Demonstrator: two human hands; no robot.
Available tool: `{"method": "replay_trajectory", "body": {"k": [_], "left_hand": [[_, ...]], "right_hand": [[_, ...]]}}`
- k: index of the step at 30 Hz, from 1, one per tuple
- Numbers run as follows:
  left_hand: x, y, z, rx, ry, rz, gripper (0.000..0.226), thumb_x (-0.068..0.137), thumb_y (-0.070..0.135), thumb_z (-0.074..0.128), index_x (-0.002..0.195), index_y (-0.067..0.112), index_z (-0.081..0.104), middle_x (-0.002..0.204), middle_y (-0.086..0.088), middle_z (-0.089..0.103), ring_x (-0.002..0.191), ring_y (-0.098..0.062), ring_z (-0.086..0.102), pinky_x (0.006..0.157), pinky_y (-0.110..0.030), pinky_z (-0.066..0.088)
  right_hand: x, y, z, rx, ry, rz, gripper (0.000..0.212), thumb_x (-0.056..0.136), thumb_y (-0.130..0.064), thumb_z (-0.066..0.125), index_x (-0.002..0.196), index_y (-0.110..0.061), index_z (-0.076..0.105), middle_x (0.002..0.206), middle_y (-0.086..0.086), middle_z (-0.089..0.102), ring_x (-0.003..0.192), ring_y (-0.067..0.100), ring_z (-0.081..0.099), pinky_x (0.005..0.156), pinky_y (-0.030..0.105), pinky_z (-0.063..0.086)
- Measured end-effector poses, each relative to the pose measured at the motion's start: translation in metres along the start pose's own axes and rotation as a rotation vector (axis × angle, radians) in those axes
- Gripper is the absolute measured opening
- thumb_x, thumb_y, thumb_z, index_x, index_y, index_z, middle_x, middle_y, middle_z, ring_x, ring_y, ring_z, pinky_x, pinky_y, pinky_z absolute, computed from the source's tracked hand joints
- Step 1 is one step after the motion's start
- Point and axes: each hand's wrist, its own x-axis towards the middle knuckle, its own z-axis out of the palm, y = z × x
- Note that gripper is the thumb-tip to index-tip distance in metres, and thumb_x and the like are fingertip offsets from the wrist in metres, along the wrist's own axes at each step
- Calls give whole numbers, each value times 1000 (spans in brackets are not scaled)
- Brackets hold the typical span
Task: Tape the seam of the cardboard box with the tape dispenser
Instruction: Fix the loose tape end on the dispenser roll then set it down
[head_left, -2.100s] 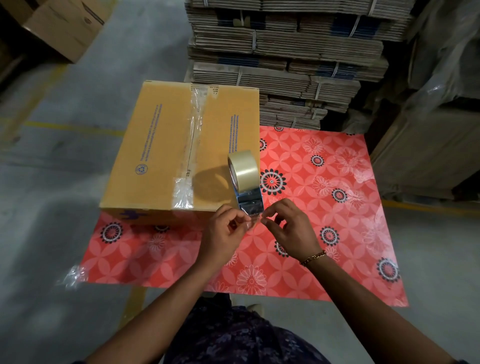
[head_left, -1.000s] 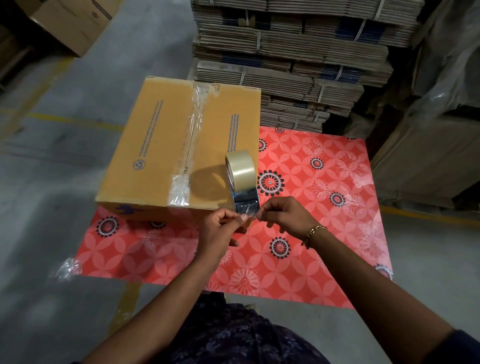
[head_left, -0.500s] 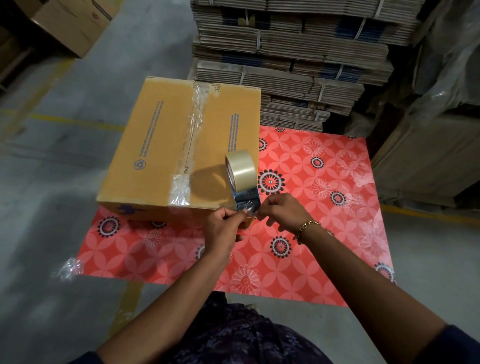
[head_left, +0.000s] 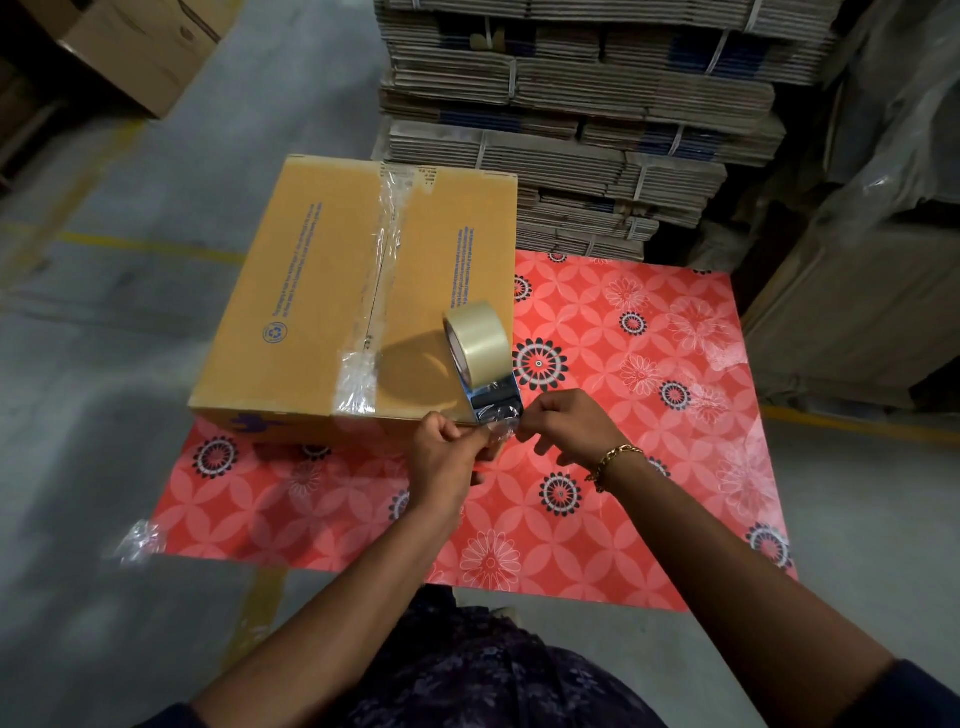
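Note:
A closed yellow-brown cardboard box (head_left: 311, 291) sits on the left of a red flowered table. Clear tape runs along its middle seam (head_left: 382, 270), crumpled near the front edge. The tape dispenser (head_left: 493, 400), metal with a roll of clear tape (head_left: 478, 338) on it, stands on the box's near right corner. My left hand (head_left: 447, 457) and my right hand (head_left: 566, 421) meet just below the dispenser's mouth, both pinching the loose end of the tape (head_left: 498, 428) between fingertips.
The red flowered table (head_left: 649, 415) extends right of the box. Tied bundles of flattened cardboard (head_left: 571, 130) are stacked behind it. More cartons stand at the right (head_left: 857, 312) and at the top left (head_left: 140, 47). A scrap of clear tape (head_left: 137, 540) hangs at the table's left corner.
Both hands have crept up closer to the dispenser's mouth and stay pinched on the tape end. The box and the dispenser have not moved.

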Motion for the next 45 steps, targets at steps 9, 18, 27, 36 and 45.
{"method": "replay_trajectory", "body": {"k": [9,18,27,36,45], "left_hand": [[-1,-7,4,-131,-49,-22,36,86,13,79,93,20,45,76,-9,71,55,-14,61,43,-22,37],[-8,-4,7,-164,-38,-71,33,86,25,81,100,18,52,84,-6,75,65,-13,70,50,-24,50],[-11,-12,11,-143,-85,-150,13,92,29,74,87,17,73,73,1,72,61,-9,67,49,-22,47],[-5,-22,8,-31,-95,-22,16,95,23,70,84,12,73,69,1,71,57,-11,65,45,-22,44],[6,-37,5,227,-79,231,43,89,44,71,63,13,57,53,-6,58,48,-17,53,51,-43,46]], "right_hand": [[-21,30,16,513,190,27,37,86,-38,65,106,-8,59,88,7,73,55,19,59,44,23,36],[-14,19,39,575,92,32,25,85,-30,75,86,-7,66,70,3,69,53,13,57,43,21,36],[-15,19,32,569,82,25,20,84,-30,76,74,-14,71,72,6,75,51,13,56,43,20,34],[-4,23,7,210,-30,-90,18,95,-21,65,88,-6,73,84,8,79,51,10,58,40,19,37],[-1,37,19,116,164,-139,25,90,-31,70,78,-9,73,71,4,76,50,15,60,49,23,47]]}}
